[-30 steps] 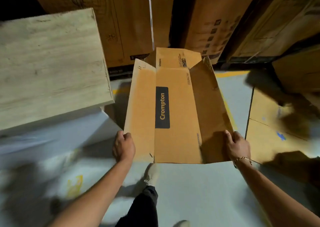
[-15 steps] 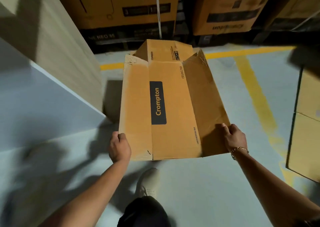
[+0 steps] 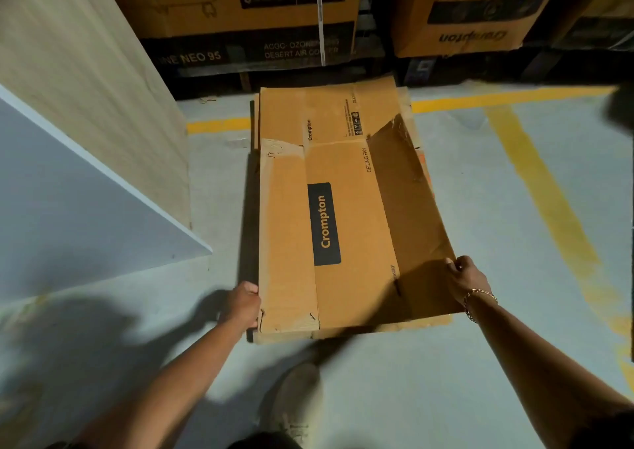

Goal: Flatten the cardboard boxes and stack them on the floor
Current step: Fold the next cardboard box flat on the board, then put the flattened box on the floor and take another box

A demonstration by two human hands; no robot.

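A flattened brown Crompton cardboard box (image 3: 356, 229) lies low over the grey floor, its black label facing up and its right flap still raised a little. Under it, edges of other flattened cardboard (image 3: 329, 112) show at the far end and along the near edge. My left hand (image 3: 242, 302) grips the box's near left corner. My right hand (image 3: 468, 282), with a bracelet on the wrist, grips the near right flap edge.
A white table with a wood-look side (image 3: 85, 132) stands close on the left. Large Crompton cartons (image 3: 260, 12) line the back wall. Yellow floor lines (image 3: 535, 181) run on the right. My shoe (image 3: 295, 397) is just behind the box.
Both hands have lowered the flattened box from mid-air down onto the cardboard lying on the floor. The view has tilted down and forward.
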